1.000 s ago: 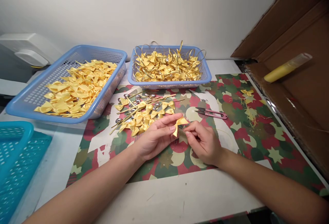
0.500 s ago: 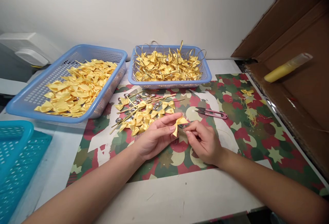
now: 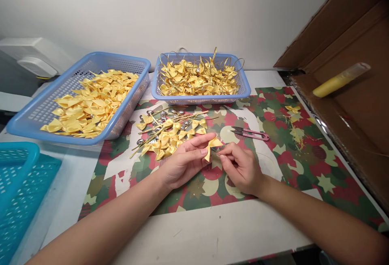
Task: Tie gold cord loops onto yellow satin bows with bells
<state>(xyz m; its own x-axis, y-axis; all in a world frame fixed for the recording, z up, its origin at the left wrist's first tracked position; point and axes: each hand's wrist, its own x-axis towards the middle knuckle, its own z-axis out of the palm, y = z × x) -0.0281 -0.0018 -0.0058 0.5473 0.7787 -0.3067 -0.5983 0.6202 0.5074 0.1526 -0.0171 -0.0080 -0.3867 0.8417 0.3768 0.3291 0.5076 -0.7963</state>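
Note:
A yellow ribbon bow [image 3: 212, 147] is pinched between the thumb and fingers of my left hand [image 3: 190, 157], its loops spread to the right. Close beside it, my right hand [image 3: 241, 167] is closed, thumb against forefinger, on a thin thing that looks like a needle, partly hidden by the fingers. A faint thread trails to the right of that hand. Behind my left hand lies a pile of yellow bows [image 3: 165, 139], mixed with silver jingle bells [image 3: 140, 142] and gold cords [image 3: 152, 135]. Pink-handled thread snips [image 3: 251, 133] lie beyond my right hand.
Two blue baskets stand at the back: the left basket [image 3: 27, 129] holds yellow bows, the right basket [image 3: 200, 99] holds bows with gold cords. A teal basket [image 3: 36, 192] is at left. Cardboard [image 3: 349, 46] with a yellow tube [image 3: 337, 82] borders the right. Thread scraps [image 3: 298, 135] lie near it.

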